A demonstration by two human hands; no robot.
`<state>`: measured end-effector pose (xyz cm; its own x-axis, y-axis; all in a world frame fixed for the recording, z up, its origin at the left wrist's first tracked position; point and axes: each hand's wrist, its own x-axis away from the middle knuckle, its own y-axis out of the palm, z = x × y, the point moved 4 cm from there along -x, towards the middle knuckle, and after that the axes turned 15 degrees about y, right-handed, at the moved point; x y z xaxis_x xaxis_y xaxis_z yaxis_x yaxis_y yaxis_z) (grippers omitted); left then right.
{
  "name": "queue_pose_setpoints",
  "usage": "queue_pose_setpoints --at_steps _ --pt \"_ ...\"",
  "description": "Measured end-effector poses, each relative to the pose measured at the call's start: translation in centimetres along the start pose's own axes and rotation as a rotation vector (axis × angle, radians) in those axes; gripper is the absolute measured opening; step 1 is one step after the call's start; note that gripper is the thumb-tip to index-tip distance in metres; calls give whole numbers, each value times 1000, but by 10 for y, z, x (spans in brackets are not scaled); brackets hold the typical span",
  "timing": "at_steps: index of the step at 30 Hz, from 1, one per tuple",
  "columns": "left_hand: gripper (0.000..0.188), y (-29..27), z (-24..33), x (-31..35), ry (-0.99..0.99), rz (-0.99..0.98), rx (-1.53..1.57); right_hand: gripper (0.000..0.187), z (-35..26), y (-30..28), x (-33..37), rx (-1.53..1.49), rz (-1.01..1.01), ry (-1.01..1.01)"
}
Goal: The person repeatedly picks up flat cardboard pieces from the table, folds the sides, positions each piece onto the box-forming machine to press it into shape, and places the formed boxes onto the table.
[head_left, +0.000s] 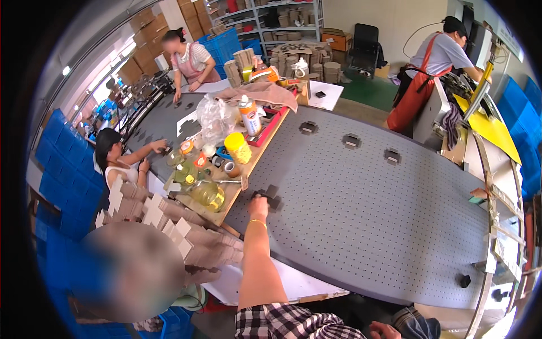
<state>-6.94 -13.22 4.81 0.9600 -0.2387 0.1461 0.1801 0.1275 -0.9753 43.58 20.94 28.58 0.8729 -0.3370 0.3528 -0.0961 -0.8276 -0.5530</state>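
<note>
My left hand [259, 208], a yellow bangle on its wrist, reaches to the left side of a grey perforated table surface [350, 209]. Its fingers close on a dark cross-shaped piece [273, 199] lying there; they hide part of it. My right hand [385, 330] hangs low at the bottom edge, partly cut off. Its visible fingers are loosely apart, and no held thing shows. Three more dark cross-shaped pieces lie in a row farther off, at the left [308, 127], middle [351, 140] and right [392, 156].
Left of the surface, a wooden board [248, 169] bears bottles, a yellow jar [237, 148] and a spray can [249, 115]. Stacked cardboard blanks [186, 237] stand near-left. A black block [464, 281] lies near-right, beside a frame [486, 226]. Several other people work around.
</note>
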Motion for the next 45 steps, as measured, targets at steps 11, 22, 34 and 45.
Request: queue_pose_setpoints --at_steps 11,22,34,45 --pt "24 -75 410 222 1297 -503 975 28 29 -22 122 99 461 -14" --pt "19 -158 559 667 2677 -785 753 40 110 -20 413 -5 1196 237" --pt "19 -120 626 880 2894 -1394 249 49 195 -7 582 -294 1412 340" --pt "54 -44 803 1003 2578 -1112 955 59 342 -155 706 -224 1590 442"
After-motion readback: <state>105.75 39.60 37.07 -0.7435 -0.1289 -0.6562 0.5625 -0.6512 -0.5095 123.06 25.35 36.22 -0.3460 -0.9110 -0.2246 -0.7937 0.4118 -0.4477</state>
